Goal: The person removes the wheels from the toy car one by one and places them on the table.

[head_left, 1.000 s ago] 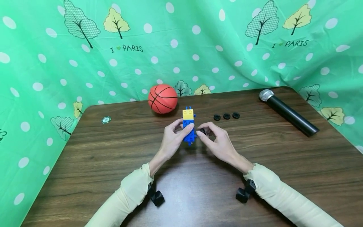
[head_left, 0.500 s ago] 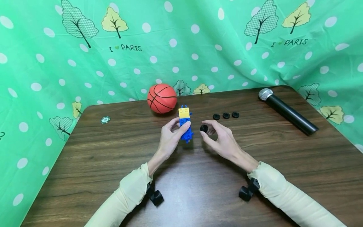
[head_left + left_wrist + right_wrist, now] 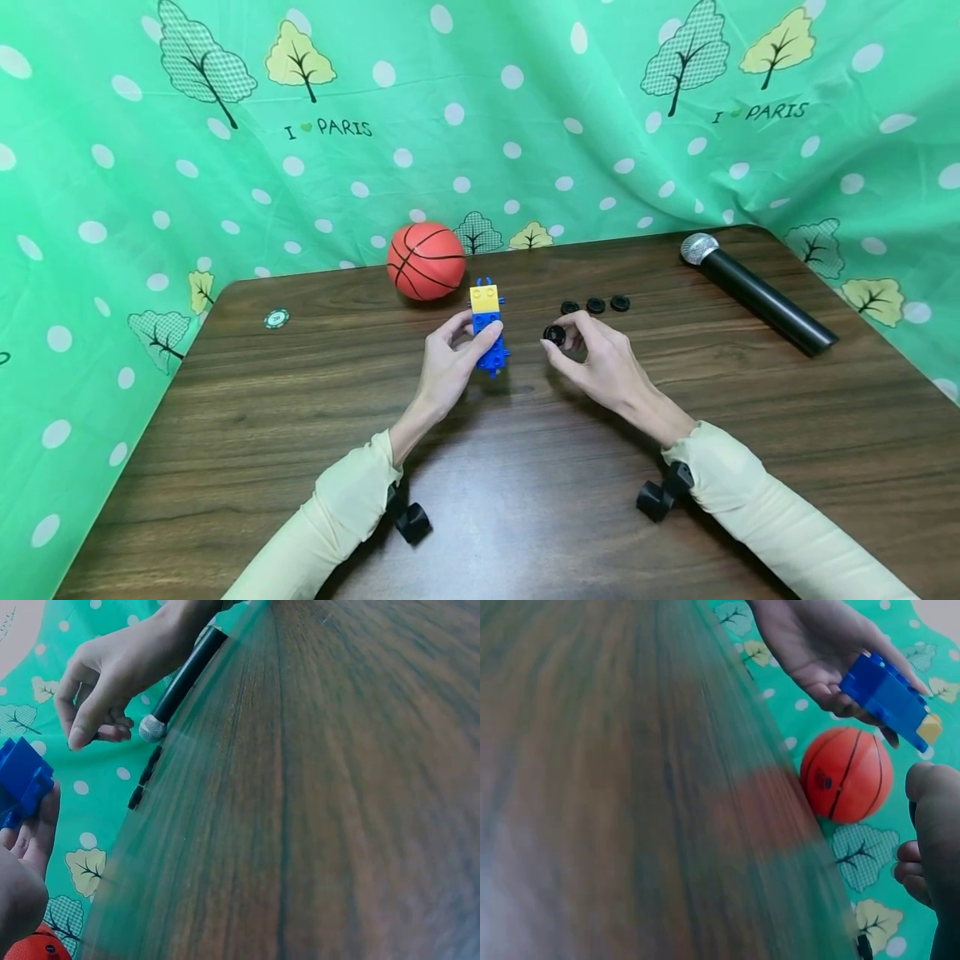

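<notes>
In the head view my left hand [image 3: 447, 367] grips a blue and yellow building-brick toy car [image 3: 492, 358], thumb across its top. Small blue pegs stick out along its sides, and the yellow brick is at the far end. My right hand [image 3: 604, 368] pinches a small black wheel [image 3: 554, 335] between thumb and fingers, a short gap to the right of the car. Just beyond that hand lie three more black wheels [image 3: 596, 306] in a row. From the right wrist, the car's blue underside [image 3: 885, 694] shows, raised off the table; the pinched wheel is mostly hidden there.
A red toy basketball [image 3: 427, 261] sits at the back of the wooden table [image 3: 315, 467], behind the car. The black microphone [image 3: 757, 292] lies at the right, and a green-and-white poker chip [image 3: 277, 318] at the left. Behind hangs a green dotted cloth [image 3: 420, 92].
My right hand, with the wheel, has drawn away from the car to the right. The wheel's face has turned into view. My left hand has shifted slightly left with the car.
</notes>
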### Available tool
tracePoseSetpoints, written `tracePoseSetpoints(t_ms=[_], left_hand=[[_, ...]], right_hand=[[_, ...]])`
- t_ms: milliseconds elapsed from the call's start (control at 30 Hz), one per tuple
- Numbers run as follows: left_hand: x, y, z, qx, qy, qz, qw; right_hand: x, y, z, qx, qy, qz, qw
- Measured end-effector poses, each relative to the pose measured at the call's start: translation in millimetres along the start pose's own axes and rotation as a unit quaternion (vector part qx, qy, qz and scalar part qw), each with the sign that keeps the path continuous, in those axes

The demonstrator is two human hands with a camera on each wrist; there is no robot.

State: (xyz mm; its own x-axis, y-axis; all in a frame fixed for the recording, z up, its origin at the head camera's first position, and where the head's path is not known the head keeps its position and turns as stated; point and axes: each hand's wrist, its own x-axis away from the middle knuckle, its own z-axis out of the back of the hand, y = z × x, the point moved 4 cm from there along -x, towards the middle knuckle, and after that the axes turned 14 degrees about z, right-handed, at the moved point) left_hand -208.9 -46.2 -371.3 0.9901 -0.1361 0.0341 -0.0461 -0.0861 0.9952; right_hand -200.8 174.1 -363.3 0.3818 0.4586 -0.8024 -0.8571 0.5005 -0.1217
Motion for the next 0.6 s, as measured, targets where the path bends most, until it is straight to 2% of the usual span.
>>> tracePoseSetpoints(t_ms=[200,600], left_hand=[[0.1,-1.4,1.9,-0.001,0.000,0.001,1.0000],[0.7,-0.7,2.4,-0.010,-0.001,0.001,0.9999]], right_hand=[[5.5,10,10,0.024,0.000,-0.018,0.9996],[22.2,42,36,0.065,-0.017,-0.090,0.9937]])
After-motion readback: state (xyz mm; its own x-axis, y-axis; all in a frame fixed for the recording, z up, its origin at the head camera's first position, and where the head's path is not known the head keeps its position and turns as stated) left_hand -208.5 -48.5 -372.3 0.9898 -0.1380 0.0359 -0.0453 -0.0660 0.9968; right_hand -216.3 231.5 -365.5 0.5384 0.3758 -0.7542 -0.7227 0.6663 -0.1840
